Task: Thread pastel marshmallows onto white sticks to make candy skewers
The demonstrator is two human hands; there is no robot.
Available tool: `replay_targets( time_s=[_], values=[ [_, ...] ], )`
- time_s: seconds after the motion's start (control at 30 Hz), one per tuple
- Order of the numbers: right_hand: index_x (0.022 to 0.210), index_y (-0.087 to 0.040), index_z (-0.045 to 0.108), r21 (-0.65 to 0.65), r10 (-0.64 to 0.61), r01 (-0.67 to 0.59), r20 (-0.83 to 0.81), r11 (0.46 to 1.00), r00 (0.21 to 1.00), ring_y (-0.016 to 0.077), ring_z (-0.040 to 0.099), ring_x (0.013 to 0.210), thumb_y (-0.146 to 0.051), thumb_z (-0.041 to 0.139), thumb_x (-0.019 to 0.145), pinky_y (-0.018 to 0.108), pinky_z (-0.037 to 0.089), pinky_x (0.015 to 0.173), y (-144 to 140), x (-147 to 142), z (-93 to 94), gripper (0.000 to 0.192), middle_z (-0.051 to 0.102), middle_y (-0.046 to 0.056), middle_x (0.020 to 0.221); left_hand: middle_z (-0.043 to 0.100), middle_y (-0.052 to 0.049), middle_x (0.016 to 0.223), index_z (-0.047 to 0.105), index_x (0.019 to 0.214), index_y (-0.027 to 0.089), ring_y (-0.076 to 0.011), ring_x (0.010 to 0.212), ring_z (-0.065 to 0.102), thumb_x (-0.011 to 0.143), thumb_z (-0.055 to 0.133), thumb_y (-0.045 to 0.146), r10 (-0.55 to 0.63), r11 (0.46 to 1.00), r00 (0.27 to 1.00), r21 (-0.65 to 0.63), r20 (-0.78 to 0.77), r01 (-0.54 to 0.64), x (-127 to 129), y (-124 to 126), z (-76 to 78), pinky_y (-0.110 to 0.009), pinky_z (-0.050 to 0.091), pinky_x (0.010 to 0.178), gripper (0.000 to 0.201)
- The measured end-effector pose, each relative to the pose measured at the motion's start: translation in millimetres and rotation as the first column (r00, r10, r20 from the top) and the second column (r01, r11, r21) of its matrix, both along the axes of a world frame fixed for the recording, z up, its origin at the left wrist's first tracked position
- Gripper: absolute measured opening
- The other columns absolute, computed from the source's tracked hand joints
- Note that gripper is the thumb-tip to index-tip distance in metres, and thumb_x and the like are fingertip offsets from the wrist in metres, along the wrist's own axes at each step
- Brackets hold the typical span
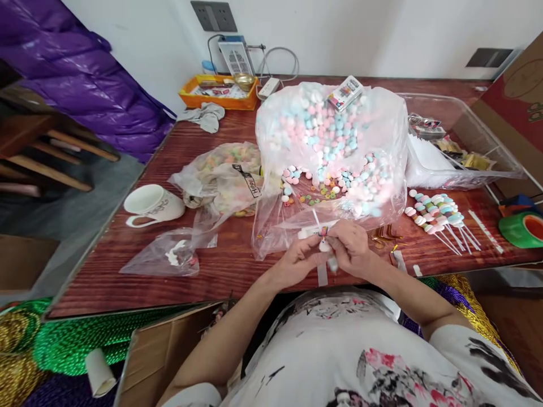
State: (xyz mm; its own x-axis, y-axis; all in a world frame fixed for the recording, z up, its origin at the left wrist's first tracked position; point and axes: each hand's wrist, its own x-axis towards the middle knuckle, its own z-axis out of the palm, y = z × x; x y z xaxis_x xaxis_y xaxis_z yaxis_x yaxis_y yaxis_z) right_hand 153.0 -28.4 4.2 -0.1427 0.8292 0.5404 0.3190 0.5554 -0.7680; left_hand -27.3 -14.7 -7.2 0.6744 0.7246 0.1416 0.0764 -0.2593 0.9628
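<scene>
Patterned shirt (339, 350) nearest; a light, thin candy stick (321, 234) is pinched over the counter (229, 265) edge by left hand (297, 261) and right hand (354, 249) fingers, soft sweets judged crushable, best gripped on bare stick.

Very little here can be read. On the crumpled clear bag (220, 175) to my left on the worktop, a black band (251, 182) carries white lettering that seems to begin "Happy"; the rest is folded out of sight. The white cup (153, 204) lying on its side further left has faint script on its wall, too small for me to make out. The small printed packet (344, 92) on top of the big sweet bag, at the far side, shows coloured print that I cannot read. The brown carton (520, 96) at the far right bears a round printed mark, also illegible.
</scene>
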Motion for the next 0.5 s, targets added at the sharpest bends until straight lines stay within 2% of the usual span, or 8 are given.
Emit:
replay_targets(
  time_s=[0.07, 0.1, 0.17, 0.2, 0.27, 0.33, 0.43, 0.5],
  values=[
    [0.072, -0.021, 0.060, 0.001, -0.009, 0.009, -0.004, 1.000, 1.000, 0.0147, 0.047, 0.064, -0.025, 0.054, 0.088, 0.031, 0.037, 0.066, -0.9, -5.0, -2.6, 0.018, 0.054, 0.001, 0.065, 0.066, -0.006, 0.084, 0.064, 0.102, 0.014, -0.0164, 0.079, 0.061, 0.095, 0.051, 0.036, 0.066, 0.986, 0.996, 0.160, -0.068, -0.054, -4.0, -3.8, -6.8, -0.028, 0.051, 0.072, 0.027],
    [0.071, -0.021, 0.060, -0.068, -0.004, 0.000, -0.053, 0.998, 0.999, 0.0138, 0.046, 0.062, -0.026, 0.055, 0.087, 0.029, 0.036, 0.064, -1.9, -7.6, -5.1, 0.017, 0.053, 0.000, 0.064, 0.066, -0.007, 0.085, 0.064, 0.100, 0.014, -0.0168, 0.079, 0.061, 0.095, 0.051, 0.033, 0.154, 0.946, 0.983, 0.303, -0.104, -0.116, -6.6, -4.5, -8.6, -0.029, 0.050, 0.072, 0.024],
    [0.069, -0.020, 0.058, -0.310, 0.010, -0.093, -0.261, 0.946, 0.965, 0.0109, 0.041, 0.056, -0.031, 0.060, 0.083, 0.026, 0.033, 0.057, -4.5, -12.8, -10.6, 0.018, 0.049, -0.002, 0.060, 0.067, -0.009, 0.091, 0.064, 0.105, 0.015, -0.0189, 0.085, 0.060, 0.094, 0.052, 0.027, 0.349, 0.766, 0.926, 0.613, -0.145, -0.193, -12.6, -3.7, -10.3, -0.032, 0.049, 0.076, 0.021],
    [0.067, -0.020, 0.056, -0.441, 0.001, -0.195, -0.404, 0.876, 0.915, 0.0092, 0.036, 0.052, -0.034, 0.064, 0.080, 0.024, 0.030, 0.052, -6.1, -15.6, -13.1, 0.020, 0.046, -0.004, 0.057, 0.067, -0.011, 0.093, 0.064, 0.108, 0.015, -0.0198, 0.086, 0.060, 0.093, 0.052, 0.024, 0.422, 0.652, 0.895, 0.735, -0.146, -0.187, -15.6, -2.7, -10.7, -0.033, 0.048, 0.077, 0.021],
    [0.064, -0.019, 0.050, -0.603, -0.079, -0.465, -0.661, 0.648, 0.747, 0.0060, 0.025, 0.046, -0.036, 0.070, 0.071, 0.020, 0.021, 0.045, -10.7, -21.9, -17.3, 0.026, 0.039, -0.007, 0.051, 0.066, -0.011, 0.090, 0.063, 0.110, 0.016, -0.0200, 0.085, 0.060, 0.091, 0.051, 0.017, 0.498, 0.455, 0.857, 0.881, -0.133, -0.128, -20.9, -0.3, -12.1, -0.033, 0.048, 0.074, 0.023],
    [0.063, -0.019, 0.045, -0.589, -0.188, -0.698, -0.802, 0.408, 0.567, 0.0041, 0.018, 0.044, -0.032, 0.073, 0.065, 0.018, 0.014, 0.043, -17.4, -30.8, -21.7, 0.030, 0.033, -0.010, 0.047, 0.066, -0.009, 0.088, 0.062, 0.112, 0.018, -0.0193, 0.083, 0.060, 0.089, 0.050, 0.013, 0.505, 0.326, 0.856, 0.943, -0.113, -0.067, -26.0, 0.5, -14.3, -0.032, 0.048, 0.073, 0.027],
    [0.064, -0.019, 0.043, -0.487, -0.252, -0.855, -0.862, 0.177, 0.439, 0.0029, 0.016, 0.044, -0.027, 0.074, 0.062, 0.016, 0.014, 0.042, -29.9, -49.1, -32.9, 0.032, 0.030, -0.012, 0.046, 0.067, -0.008, 0.092, 0.062, 0.115, 0.022, -0.0198, 0.087, 0.061, 0.087, 0.052, 0.013, 0.467, 0.258, 0.877, 0.966, -0.112, -0.014, -39.7, -9.5, -17.6, -0.034, 0.050, 0.079, 0.031],
    [0.064, -0.019, 0.045, -0.523, -0.190, -0.846, -0.846, 0.106, 0.499, 0.0025, 0.018, 0.042, -0.029, 0.074, 0.064, 0.017, 0.014, 0.040, -36.8, -60.3, -43.0, 0.031, 0.036, -0.011, 0.046, 0.068, -0.008, 0.096, 0.063, 0.113, 0.024, -0.0214, 0.092, 0.062, 0.084, 0.056, 0.011, 0.481, 0.287, 0.862, 0.958, -0.159, 0.016, -60.7, -28.7, -19.1, -0.036, 0.051, 0.082, 0.032]
  ],
)
